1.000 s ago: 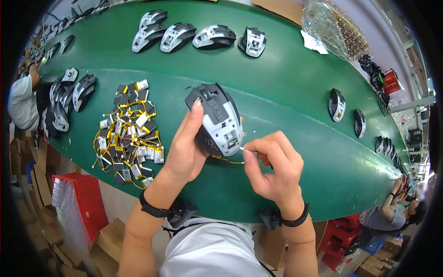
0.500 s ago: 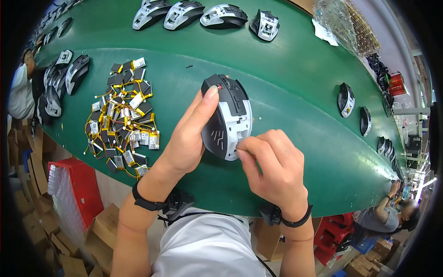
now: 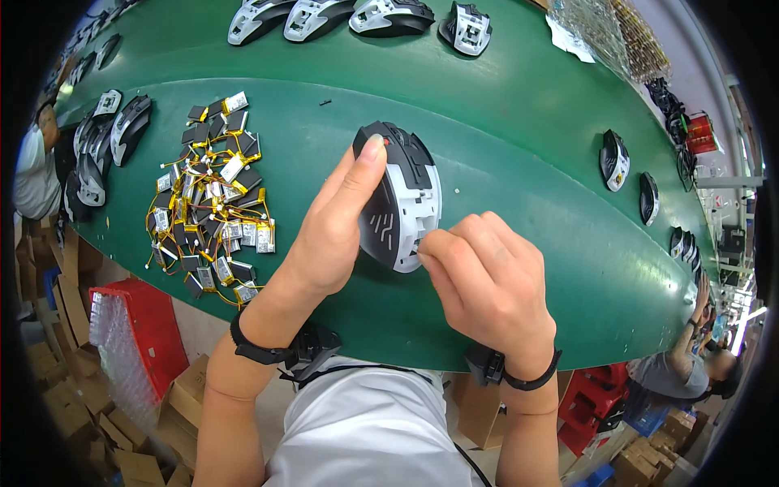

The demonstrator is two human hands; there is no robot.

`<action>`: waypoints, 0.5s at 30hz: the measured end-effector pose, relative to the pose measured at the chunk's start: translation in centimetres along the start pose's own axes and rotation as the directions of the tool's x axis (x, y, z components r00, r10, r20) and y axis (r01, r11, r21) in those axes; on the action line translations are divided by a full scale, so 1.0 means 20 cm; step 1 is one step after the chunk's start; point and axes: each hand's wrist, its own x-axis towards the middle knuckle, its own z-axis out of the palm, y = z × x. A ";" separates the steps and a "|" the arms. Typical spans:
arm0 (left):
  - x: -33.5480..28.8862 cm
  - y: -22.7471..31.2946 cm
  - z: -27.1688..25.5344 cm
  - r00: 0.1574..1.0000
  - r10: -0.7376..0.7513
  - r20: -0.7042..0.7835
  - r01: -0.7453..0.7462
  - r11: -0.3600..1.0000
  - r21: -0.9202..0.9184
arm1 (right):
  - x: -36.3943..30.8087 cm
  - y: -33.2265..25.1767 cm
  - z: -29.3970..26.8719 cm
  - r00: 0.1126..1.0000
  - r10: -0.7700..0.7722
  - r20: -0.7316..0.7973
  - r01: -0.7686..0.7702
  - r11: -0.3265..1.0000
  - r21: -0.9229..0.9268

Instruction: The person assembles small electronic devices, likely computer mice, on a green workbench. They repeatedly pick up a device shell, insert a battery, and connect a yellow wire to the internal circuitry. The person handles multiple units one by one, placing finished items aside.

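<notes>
The left hand clamps the mouse to steady it. The right hand pinches, grip together, on what I can't tell.

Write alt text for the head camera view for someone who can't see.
A person's left hand holds a black, grey and white computer mouse over a green table, the right hand at its near end. To the left lies a heap of small wired batteries; more mice sit along the far side.
</notes>
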 end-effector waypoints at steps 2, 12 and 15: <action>0.00 0.00 0.00 1.000 -0.001 -0.002 0.001 1.000 0.001 | 0.00 0.01 0.00 1.000 -0.006 0.002 0.006 1.000 0.002; -0.02 0.02 0.03 1.000 -0.008 -0.014 0.008 1.000 -0.015 | -0.02 0.03 0.03 0.999 -0.038 0.015 0.039 0.997 -0.063; -0.01 0.00 0.02 0.999 0.020 -0.035 -0.019 0.999 0.036 | -0.02 0.01 0.01 0.999 -0.044 0.027 0.047 0.993 -0.107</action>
